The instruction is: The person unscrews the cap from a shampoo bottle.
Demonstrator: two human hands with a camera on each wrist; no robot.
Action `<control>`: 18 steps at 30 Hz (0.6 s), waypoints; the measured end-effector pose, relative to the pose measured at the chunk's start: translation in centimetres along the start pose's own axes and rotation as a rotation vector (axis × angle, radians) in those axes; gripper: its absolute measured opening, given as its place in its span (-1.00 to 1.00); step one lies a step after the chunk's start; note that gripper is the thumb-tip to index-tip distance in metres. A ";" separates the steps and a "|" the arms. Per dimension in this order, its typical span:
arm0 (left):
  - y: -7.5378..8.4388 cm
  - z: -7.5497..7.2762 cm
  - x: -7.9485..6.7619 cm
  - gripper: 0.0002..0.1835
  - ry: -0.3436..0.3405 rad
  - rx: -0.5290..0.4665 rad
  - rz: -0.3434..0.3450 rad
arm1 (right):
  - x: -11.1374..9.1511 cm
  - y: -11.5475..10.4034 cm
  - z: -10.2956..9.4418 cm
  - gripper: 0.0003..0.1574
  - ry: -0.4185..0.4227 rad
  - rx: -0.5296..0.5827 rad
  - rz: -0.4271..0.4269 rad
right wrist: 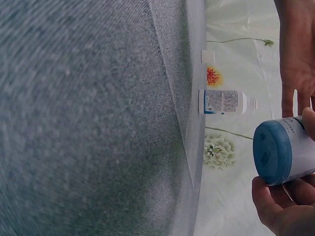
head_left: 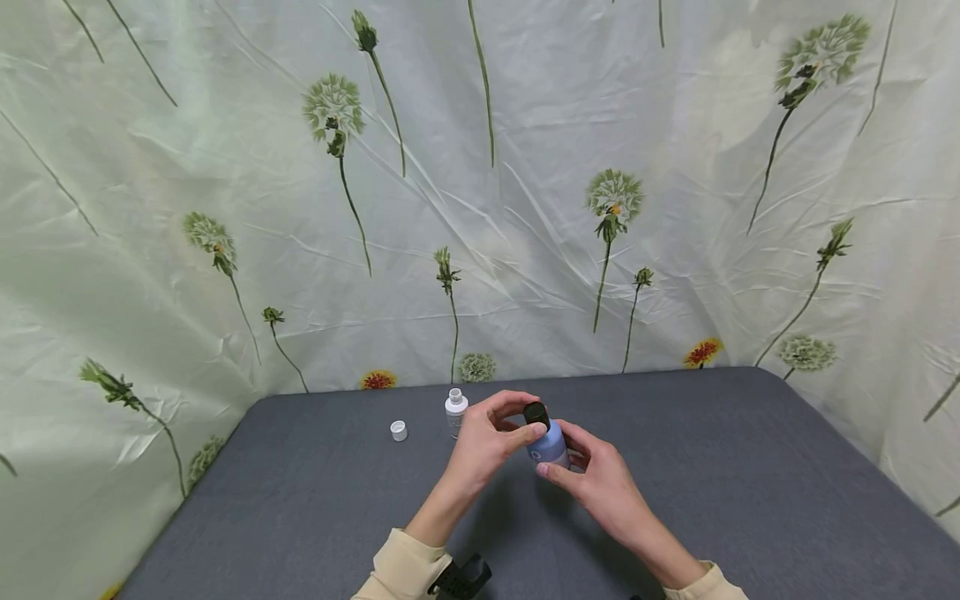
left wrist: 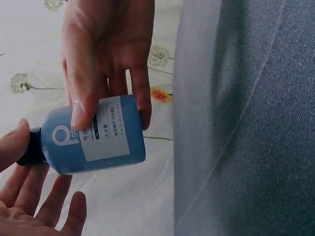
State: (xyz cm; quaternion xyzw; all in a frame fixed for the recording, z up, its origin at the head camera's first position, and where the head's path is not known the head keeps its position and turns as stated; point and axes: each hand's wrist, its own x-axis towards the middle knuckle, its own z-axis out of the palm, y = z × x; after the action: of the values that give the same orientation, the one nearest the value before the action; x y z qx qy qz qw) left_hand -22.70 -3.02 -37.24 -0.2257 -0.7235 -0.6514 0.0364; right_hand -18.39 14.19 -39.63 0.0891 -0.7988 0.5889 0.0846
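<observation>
A blue bottle (head_left: pixel 547 446) with a white label is held up over the table, slightly tilted, between both hands. Thumb and fingers of my left hand (head_left: pixel 480 446) pinch its black cap (head_left: pixel 536 413). My right hand (head_left: pixel 607 487) grips the body, thumb on the near side and fingers behind. In the left wrist view, the cap (left wrist: pixel 33 147) sits on the neck of the bottle (left wrist: pixel 106 140), and the label with its printing faces the camera. The right wrist view shows the bottle's blue base (right wrist: pixel 271 152).
Behind my left hand stands an uncapped white bottle (head_left: pixel 455 407). To its left a small white cap (head_left: pixel 398 431) lies on the dark grey table (head_left: pixel 315 500). A flower-printed curtain (head_left: pixel 525 217) hangs along the table's back edge.
</observation>
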 end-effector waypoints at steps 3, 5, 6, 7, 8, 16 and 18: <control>-0.1 -0.1 0.0 -0.58 -0.018 -0.001 -0.008 | 0.1 0.2 -0.1 -0.27 -0.014 -0.004 0.026; -0.3 -0.3 0.1 -0.52 -0.065 0.008 0.009 | 0.2 0.3 -0.1 -0.26 -0.030 -0.002 0.045; -0.3 -0.5 0.1 -0.50 -0.100 0.017 0.022 | 0.2 0.4 -0.2 -0.26 -0.037 -0.001 0.052; -0.4 -0.6 0.2 -0.47 -0.138 0.026 0.037 | 0.2 0.4 -0.2 -0.26 -0.047 0.003 0.059; -0.5 -0.8 0.2 -0.46 -0.182 0.037 0.060 | 0.3 0.5 -0.2 -0.26 -0.060 0.011 0.061; -0.9 -1.8 0.4 -0.49 -0.342 0.054 0.130 | 0.3 0.6 -0.3 -0.24 -0.101 0.013 0.045; -0.9 -1.9 0.5 -0.49 -0.341 0.048 0.124 | 0.3 0.6 -0.3 -0.23 -0.100 0.008 0.059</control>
State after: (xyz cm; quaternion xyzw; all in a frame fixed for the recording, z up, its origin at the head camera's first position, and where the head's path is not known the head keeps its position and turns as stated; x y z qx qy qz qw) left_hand -23.96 -4.73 -37.57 -0.3761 -0.7191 -0.5829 -0.0414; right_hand -18.84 14.61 -39.97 0.0952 -0.8020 0.5891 0.0271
